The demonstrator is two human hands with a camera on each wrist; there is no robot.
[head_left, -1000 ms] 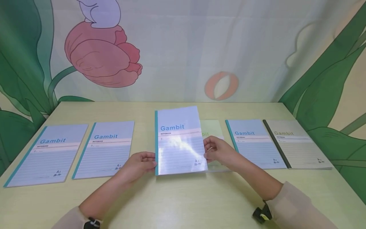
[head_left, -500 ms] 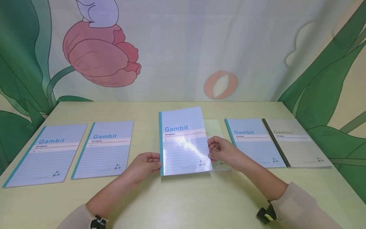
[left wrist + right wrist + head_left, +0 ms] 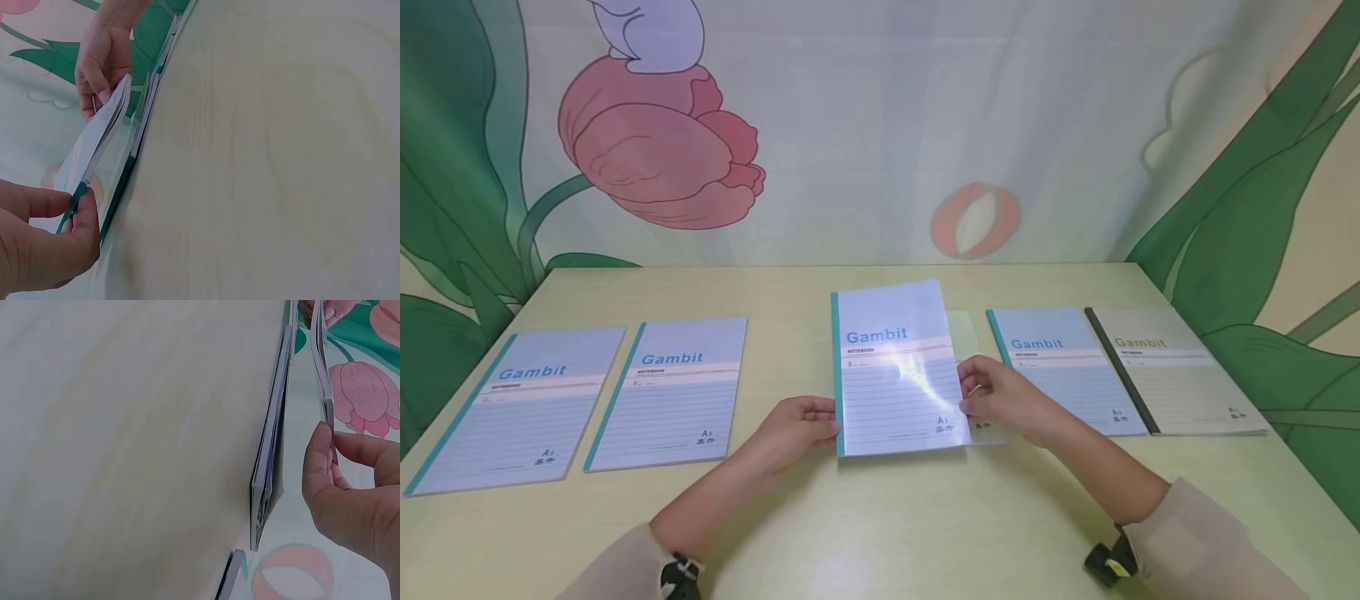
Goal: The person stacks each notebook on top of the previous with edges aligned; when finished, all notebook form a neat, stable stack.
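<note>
A blue Gambit notebook (image 3: 895, 383) with a teal spine is held up off the table, its far edge tilted upward. My left hand (image 3: 797, 429) pinches its spine edge between thumb and fingers, as the left wrist view confirms. On the opposite edge, my right hand (image 3: 1003, 400) pinches the pages and cover. Beneath it lies a pale green notebook (image 3: 964, 329), mostly hidden by the held one and my right hand. In the right wrist view the held notebook (image 3: 322, 369) stands apart from the notebook (image 3: 270, 450) on the table.
Two blue notebooks (image 3: 516, 408) (image 3: 670, 392) lie at the left of the pale wooden table (image 3: 880, 533). At the right, another blue notebook (image 3: 1067, 383) sits beside a grey notebook (image 3: 1187, 383) with a black spine. A patterned curtain (image 3: 850, 133) hangs behind the table.
Both hands have carried the blue notebook a little to the right, covering more of the pale green notebook. The grip of each hand stays the same. The other notebooks have stayed put.
</note>
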